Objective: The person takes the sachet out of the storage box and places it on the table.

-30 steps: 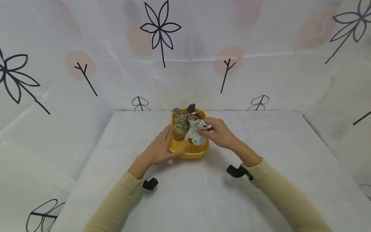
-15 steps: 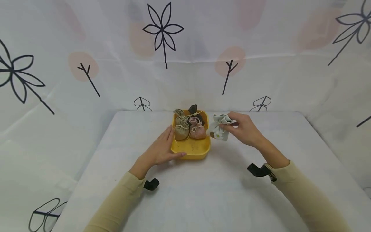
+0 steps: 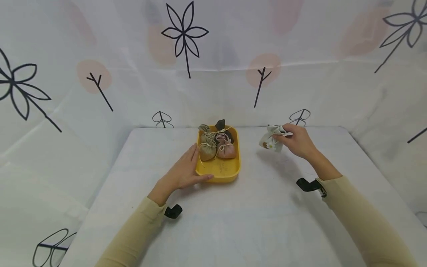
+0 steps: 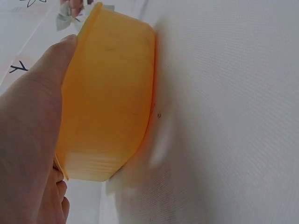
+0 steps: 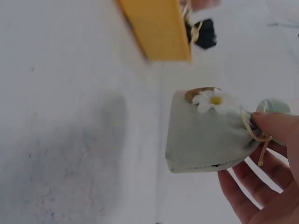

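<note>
A pale green drawstring pouch (image 3: pixel 271 141) with a white daisy hangs above the table, to the right of a yellow tub (image 3: pixel 221 170). My right hand (image 3: pixel 298 141) pinches the pouch by its gathered neck; the right wrist view shows the thumb on the cord of the pouch (image 5: pixel 203 135). My left hand (image 3: pixel 180 171) rests against the tub, fingers along its left side and thumb on the front rim. Inside the tub sit olive pouches (image 3: pixel 207 151), a pink pouch (image 3: pixel 227 150) and a dark pouch (image 3: pixel 220 125) behind it, partly hidden.
The white table (image 3: pixel 213 226) runs back to a hanging cloth (image 3: pixel 220 89) printed with flowers and twigs. The tub stands near the table's far edge. Black wrist mounts (image 3: pixel 310 184) stick out from both sleeves.
My right hand has carried the pale green pouch out from over the tub, rightward and slightly away from me, uncovering the pink pouch. The left hand and tub have stayed put.
</note>
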Motion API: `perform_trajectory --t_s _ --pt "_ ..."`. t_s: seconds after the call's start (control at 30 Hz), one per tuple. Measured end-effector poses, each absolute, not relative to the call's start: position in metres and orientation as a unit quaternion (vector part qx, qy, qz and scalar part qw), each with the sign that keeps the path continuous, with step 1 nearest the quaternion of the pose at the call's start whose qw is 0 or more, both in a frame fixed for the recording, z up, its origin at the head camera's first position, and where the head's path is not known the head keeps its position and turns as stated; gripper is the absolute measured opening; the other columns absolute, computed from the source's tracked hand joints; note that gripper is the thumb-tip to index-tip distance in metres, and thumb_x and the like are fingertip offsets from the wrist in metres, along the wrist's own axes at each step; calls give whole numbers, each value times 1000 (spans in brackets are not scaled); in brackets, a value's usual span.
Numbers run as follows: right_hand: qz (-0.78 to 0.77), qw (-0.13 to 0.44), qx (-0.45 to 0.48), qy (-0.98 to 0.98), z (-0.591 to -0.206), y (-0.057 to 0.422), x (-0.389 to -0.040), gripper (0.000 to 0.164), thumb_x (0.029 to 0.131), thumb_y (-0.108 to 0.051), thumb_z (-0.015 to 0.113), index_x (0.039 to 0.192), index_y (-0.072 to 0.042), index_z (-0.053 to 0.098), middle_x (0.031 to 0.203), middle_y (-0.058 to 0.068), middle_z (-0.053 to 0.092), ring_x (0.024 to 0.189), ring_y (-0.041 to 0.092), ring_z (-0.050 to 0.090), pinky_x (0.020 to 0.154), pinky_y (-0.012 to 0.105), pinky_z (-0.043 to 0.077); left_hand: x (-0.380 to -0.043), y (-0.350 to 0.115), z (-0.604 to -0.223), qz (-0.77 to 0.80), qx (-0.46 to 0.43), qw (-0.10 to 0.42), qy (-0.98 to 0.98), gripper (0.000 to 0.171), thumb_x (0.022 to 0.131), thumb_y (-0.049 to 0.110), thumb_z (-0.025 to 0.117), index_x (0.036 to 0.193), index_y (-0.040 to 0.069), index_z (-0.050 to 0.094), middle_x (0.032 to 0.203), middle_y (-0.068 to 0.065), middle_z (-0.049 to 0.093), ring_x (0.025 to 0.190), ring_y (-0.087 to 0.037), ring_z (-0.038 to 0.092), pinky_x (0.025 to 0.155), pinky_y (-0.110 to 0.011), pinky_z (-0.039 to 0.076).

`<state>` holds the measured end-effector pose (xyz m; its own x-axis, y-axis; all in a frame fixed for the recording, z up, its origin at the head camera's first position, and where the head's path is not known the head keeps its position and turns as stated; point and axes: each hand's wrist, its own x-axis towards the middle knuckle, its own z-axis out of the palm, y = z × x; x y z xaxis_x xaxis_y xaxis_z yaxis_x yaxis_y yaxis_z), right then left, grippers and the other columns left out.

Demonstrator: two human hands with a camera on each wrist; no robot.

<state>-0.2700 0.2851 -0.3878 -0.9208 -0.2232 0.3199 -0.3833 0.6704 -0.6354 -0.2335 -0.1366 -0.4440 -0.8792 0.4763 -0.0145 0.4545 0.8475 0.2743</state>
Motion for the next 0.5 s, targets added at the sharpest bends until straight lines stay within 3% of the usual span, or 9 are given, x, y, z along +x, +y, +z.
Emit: perform_trajectory --t_s 0.2,0.5 --pt "362 107 118 -918 -405 305 -287 27 100 -14 68 117 8 65 121 27 66 115 44 63 93 55 55 -233 -137 -444 133 240 46 960 129 81 94 37 164 2 2 172 -17 0 158 -30 7 127 -41 13" --pt "348 104 91 -927 -427 323 -295 33 102 -19 65 120 8 64 120 29 64 109 47 63 88 58 56 -235 -137 -445 128 241 48 961 127 82 93 38 164 2 2 172 -16 -2 158 -30 7 127 -41 13"
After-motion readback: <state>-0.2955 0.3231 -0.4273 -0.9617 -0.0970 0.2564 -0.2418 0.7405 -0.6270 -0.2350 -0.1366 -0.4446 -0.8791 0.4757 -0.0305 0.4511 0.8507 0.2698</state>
